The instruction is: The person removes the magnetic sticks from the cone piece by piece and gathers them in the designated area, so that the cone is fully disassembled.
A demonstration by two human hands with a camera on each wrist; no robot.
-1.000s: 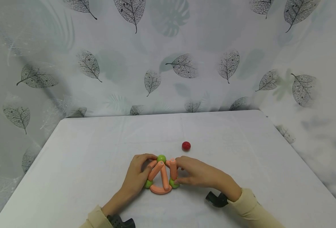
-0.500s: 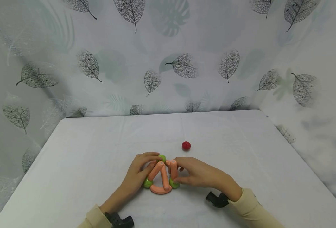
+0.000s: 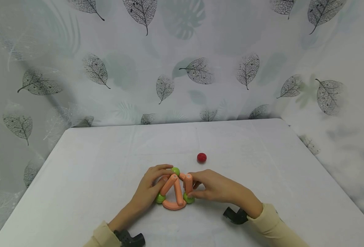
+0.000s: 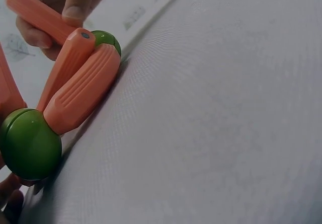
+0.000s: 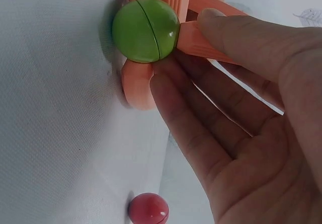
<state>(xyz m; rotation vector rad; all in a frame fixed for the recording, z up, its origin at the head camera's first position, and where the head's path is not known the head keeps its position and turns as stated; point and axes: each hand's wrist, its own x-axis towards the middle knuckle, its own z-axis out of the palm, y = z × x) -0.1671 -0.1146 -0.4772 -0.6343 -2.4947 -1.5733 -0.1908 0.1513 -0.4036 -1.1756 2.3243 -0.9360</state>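
Note:
Orange building rods and green balls are joined into a ring with rods rising from it. Its far ball [image 3: 176,171], left ball [image 3: 160,198] and right ball [image 3: 188,198] are linked by curved rods, the near one [image 3: 173,206] in full view. My left hand [image 3: 147,187] holds the ring's left side, fingers at the far ball, thumb by a slanted rod [image 3: 168,185]. My right hand [image 3: 214,187] pinches a raised straight rod [image 4: 37,12] at the right ball; in the right wrist view its thumb presses this rod beside the green ball [image 5: 146,30]. Another straight rod [image 3: 178,192] leans inside the ring.
A red ball [image 3: 201,157] lies on the white-covered table [image 3: 107,164] beyond the ring. Leaf-patterned cloth [image 3: 182,99] hangs behind the table and at both sides. Black wrist mounts [image 3: 235,216] sit on both forearms.
My left fingers have stretched further over the far green ball. The straight rod in my right hand has shifted slightly right at its top. The red ball stays put.

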